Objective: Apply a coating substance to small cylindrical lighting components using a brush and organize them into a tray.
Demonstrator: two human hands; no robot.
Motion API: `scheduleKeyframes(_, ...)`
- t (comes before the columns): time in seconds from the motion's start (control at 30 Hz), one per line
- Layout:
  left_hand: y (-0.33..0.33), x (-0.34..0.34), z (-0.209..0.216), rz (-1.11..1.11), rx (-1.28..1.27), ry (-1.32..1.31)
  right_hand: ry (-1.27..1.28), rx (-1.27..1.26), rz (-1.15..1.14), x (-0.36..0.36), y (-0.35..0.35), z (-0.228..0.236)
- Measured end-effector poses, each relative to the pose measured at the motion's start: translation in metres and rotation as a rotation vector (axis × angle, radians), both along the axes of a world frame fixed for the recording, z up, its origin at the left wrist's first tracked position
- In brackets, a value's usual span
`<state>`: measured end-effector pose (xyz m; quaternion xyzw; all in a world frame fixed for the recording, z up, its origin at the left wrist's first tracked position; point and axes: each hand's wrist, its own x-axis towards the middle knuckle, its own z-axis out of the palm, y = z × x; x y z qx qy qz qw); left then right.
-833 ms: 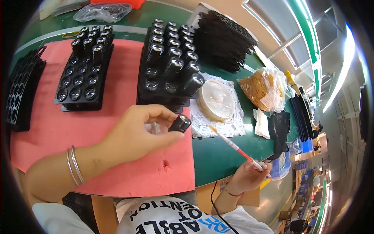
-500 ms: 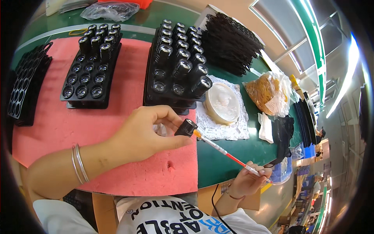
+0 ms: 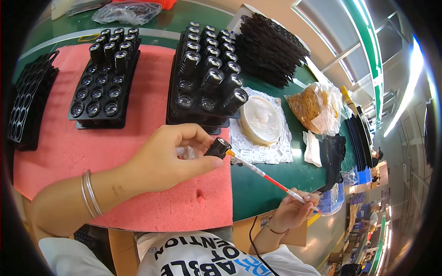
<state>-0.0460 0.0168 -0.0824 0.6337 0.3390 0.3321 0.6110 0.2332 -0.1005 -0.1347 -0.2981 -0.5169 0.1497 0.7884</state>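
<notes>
Between the thumb and fingers of my left hand is a short black cylinder with a glossy end, tilted to the right above the pink foam mat. My right hand pinches a slim white-and-red stick near its back end. The stick's orange tip meets the cylinder's right end; the exact contact is too small to tell. Something clear or whitish shows under my left palm, mostly hidden. Beyond my left hand, a black tray carries several upright black cylinders with shiny tops.
Another black tray, partly filled with cylinders, stands farther left. Empty black trays lean at the far left. Right of the mat are a round lidded tub, a bag of rubber bands, white tissue and stacked black trays.
The whole view has shifted slightly. Both hands keep their grips, and the stick's tip stays at the cylinder's end.
</notes>
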Motion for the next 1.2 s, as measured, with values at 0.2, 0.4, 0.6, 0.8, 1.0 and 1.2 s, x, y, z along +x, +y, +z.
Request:
scheduleKeyframes(0.2,0.0,-0.001,-0.001,-0.123,-0.06,-0.066,0.053,0.006,0.006,-0.001,0.0,0.001)
scheduleKeyframes(0.4,-0.001,0.002,-0.004,-0.154,-0.127,-0.18,0.082,0.008,0.041,0.001,0.0,0.0)
scheduleKeyframes(0.6,-0.001,0.001,0.005,-0.106,-0.096,-0.071,0.22,0.083,-0.001,0.003,-0.003,-0.006)
scheduleKeyframes(0.8,-0.003,0.006,-0.004,-0.039,-0.054,-0.049,0.206,0.104,0.078,0.005,-0.004,-0.006)
scheduleKeyframes(1.0,-0.003,0.006,-0.006,-0.037,-0.04,-0.041,0.091,0.046,0.128,-0.003,-0.001,0.0)
scheduleKeyframes(1.2,-0.003,0.005,-0.003,-0.036,-0.06,-0.045,0.077,0.042,0.053,-0.002,0.0,0.0)
